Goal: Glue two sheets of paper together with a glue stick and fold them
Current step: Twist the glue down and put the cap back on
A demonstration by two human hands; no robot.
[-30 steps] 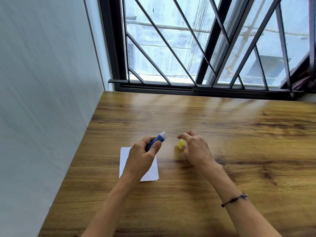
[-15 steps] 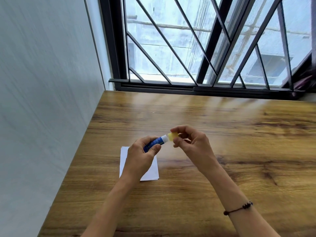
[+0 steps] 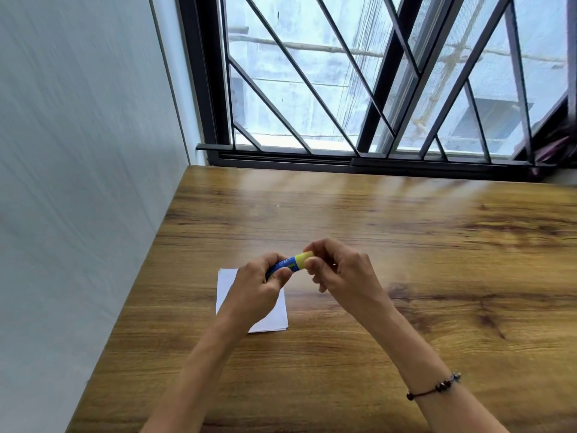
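No writing, brand, number or sign can be read anywhere in the view. The blue barrel of the glue stick [image 3: 284, 264] carries some small pale print beside its yellow cap [image 3: 303, 260], but it is too small and blurred to make out, and part of it is covered by the fingers [image 3: 282, 272] of the left hand [image 3: 254, 292]. The white paper [image 3: 271, 318] on the worktop [image 3: 406, 276] shows no marks on its visible face.
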